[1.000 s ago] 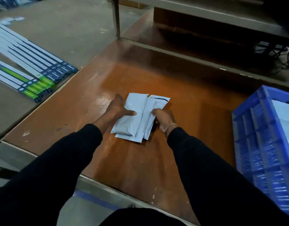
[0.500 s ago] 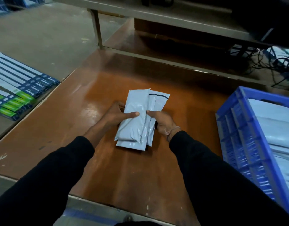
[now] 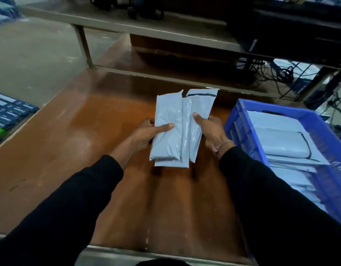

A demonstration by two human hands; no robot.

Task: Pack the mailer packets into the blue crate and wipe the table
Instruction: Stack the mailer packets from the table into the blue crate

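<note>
A small stack of grey mailer packets point(image 3: 177, 129) is held above the brown table point(image 3: 73, 150), one edge in each hand. My left hand point(image 3: 146, 134) grips the stack's left edge with the thumb on top. My right hand point(image 3: 210, 131) grips its right edge, thumb also on top. The blue crate point(image 3: 240, 120) stands at the right of the table, just right of my right hand. Several grey mailer packets point(image 3: 281, 143) lie inside it.
Blue and green boxed items point(image 3: 10, 112) lie on the surface to the left. A low metal shelf point(image 3: 146, 29) runs along the far side of the table. Tangled cables point(image 3: 292, 73) sit behind the crate at the far right.
Both hands have lifted the stack off the table and shifted it right, toward the crate. The view has turned right, showing more of the crate's inside.
</note>
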